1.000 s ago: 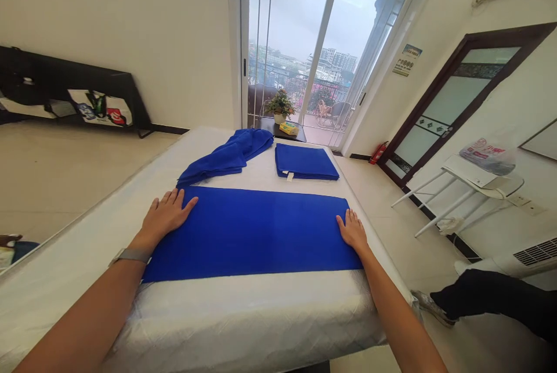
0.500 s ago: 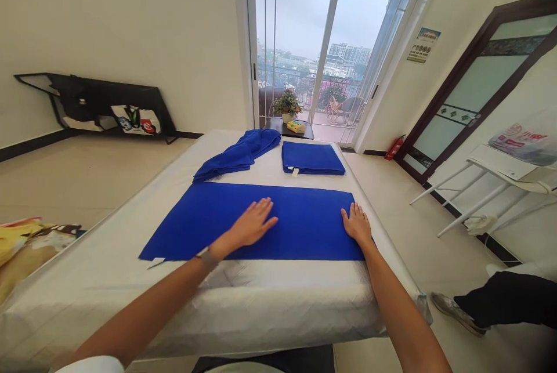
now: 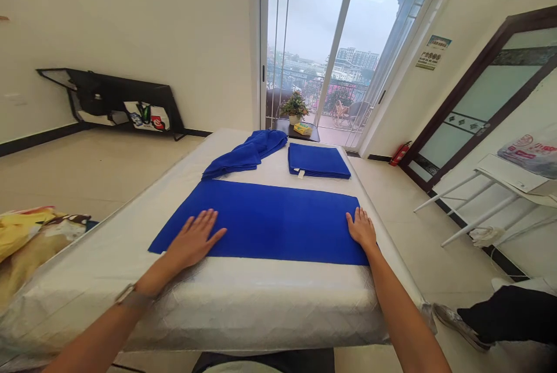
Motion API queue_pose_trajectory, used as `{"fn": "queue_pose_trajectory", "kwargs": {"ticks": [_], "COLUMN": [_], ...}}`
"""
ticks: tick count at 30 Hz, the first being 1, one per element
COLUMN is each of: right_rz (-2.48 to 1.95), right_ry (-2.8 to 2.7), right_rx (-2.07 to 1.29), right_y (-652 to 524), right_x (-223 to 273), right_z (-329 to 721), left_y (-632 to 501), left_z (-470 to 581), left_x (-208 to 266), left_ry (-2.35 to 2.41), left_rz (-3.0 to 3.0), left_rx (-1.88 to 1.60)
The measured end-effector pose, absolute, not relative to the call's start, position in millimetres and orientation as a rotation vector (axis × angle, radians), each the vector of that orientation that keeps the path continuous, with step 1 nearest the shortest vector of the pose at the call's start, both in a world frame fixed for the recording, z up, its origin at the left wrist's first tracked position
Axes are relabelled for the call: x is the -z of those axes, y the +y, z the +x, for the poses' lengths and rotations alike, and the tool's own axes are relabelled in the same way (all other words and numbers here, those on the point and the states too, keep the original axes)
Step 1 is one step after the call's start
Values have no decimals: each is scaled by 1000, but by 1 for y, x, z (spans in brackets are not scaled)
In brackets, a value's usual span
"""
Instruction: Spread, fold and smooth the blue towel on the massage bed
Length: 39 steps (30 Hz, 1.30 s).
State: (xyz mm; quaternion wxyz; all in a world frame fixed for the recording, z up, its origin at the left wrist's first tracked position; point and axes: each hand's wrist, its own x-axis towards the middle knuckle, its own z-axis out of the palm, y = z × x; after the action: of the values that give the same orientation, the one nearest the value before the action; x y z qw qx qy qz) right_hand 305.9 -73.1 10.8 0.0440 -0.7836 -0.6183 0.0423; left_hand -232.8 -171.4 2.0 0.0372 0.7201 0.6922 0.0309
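Note:
A blue cloth (image 3: 278, 219) lies flat and smooth across the plastic-covered mattress (image 3: 261, 297) in front of me. My left hand (image 3: 198, 236) rests palm down near the cloth's left end, fingers stretched out. At the right end, my right hand (image 3: 362, 229) also lies flat on the cloth, fingers extended. Neither hand grips anything. Behind the cloth sit a neatly folded blue stack (image 3: 319, 160) with a white tag and, to its left, a crumpled blue cloth (image 3: 246, 154).
Beyond the mattress stands a small dark table (image 3: 300, 132) with a potted plant (image 3: 295, 106). A person's shoe and dark trouser leg (image 3: 505, 315) show at lower right, below a white stand (image 3: 500, 178). Bundled fabric (image 3: 39, 245) lies at left.
My left hand has slid leftward over the cloth, from near its middle to its left end. My right hand stays at the right end. The view has shifted slightly.

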Motion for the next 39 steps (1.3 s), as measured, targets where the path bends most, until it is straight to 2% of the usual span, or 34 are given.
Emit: {"fn": "queue_pose_trajectory", "kwargs": {"ticks": [4,9,15,19,24,32,39], "right_rz": [-2456,-2306,-1792,-1591,-1725,-2333,-2322], "right_ry": [-1847,-1947,-2402,-2528,-2501,-2066,-2003], "right_rx": [-21,240,-126,-352,-362,-93,-47], "right_y": [-80,-104,-144,-162,-166,-161,-161], "right_x": [-22,-42,-42,-38,-33,-19,-7], "right_z": [298,245,120,86,128,282,325], "left_y": [-185,-190,-189,-191,-191,-191,-191], "left_z": [-290,-288,-286,-288,-290,-297,-312], "left_x": [13,19,22,22,25,29,37], "left_ry": [2289,2324,2318,2312,2313,2288,2244], "left_rz": [2103,2103,2083,2093,2077,2130,2247], "left_rx": [-145,-297,-302,-279,-266,-301,-227]}}
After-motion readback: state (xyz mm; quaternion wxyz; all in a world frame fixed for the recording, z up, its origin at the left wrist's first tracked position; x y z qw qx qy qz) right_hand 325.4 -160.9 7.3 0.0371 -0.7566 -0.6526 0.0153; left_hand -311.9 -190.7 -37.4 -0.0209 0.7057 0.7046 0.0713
